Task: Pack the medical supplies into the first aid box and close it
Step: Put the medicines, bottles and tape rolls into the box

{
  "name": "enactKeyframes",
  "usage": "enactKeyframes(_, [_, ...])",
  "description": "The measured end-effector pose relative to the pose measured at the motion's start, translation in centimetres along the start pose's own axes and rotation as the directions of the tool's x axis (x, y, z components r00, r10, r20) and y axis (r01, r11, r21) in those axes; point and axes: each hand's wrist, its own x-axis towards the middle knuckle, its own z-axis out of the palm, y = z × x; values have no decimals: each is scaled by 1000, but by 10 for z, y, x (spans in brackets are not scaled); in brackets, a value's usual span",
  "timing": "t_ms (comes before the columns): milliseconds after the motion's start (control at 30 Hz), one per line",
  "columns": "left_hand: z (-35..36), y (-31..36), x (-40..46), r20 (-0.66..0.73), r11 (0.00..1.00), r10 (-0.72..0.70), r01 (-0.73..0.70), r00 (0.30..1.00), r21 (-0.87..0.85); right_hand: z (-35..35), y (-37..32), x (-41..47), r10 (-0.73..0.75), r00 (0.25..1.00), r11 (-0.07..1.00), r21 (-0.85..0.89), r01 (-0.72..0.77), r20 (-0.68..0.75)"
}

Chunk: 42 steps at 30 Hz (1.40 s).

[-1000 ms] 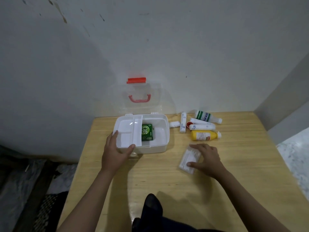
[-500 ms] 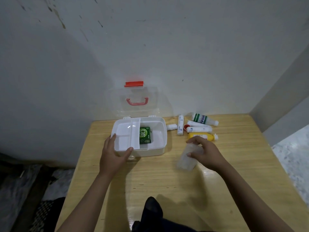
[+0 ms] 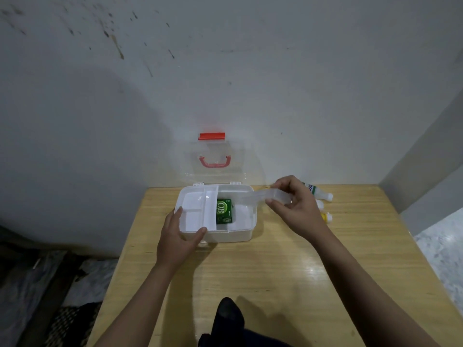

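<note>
The first aid box (image 3: 226, 232) sits open near the back of the wooden surface (image 3: 275, 271), its clear lid (image 3: 215, 159) standing upright against the wall. Inside, a white tray insert (image 3: 196, 211) covers the left part, and a green packet (image 3: 223, 211) lies flat in the open compartment to its right. That packet is the only supply visibly packed, so the task looks to be at an early stage.

A clear flat packet (image 3: 263, 196) is held in the air above the box's right rim, apparently on its way in. The right hand (image 3: 295, 209) pinches it at its right end between thumb and fingertips, the other fingers loosely curled. The left hand (image 3: 179, 236) rests against the box's front left corner, fingers spread around the wall and thumb on the rim, steadying it.

Just beyond the right hand, a green-and-white bottle (image 3: 318, 192) and a yellow bottle (image 3: 325, 217) still lie on the surface, partly hidden; other supplies may be behind the hand. These remain to be packed, and the lid is yet to be shut.
</note>
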Motion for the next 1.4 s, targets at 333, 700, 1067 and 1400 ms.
enactKeyframes(333, [-2, 2, -1, 15, 999, -38, 39, 999, -14, 52, 27, 16, 56, 998, 996, -76, -56, -1])
enactKeyframes(700, [0, 2, -1, -4, 998, -57, 57, 998, -29, 49, 49, 27, 79, 967, 943, -332, 6, 242])
enactKeyframes(1067, [2, 3, -1, -16, 997, -61, 60, 998, -40, 56, 44, 28, 137, 990, 957, -261, -124, 29])
enactKeyframes(1400, [2, 4, -2, -21, 998, -51, 50, 998, -41, 58, 51, 28, 129, 991, 954, -278, -114, 36])
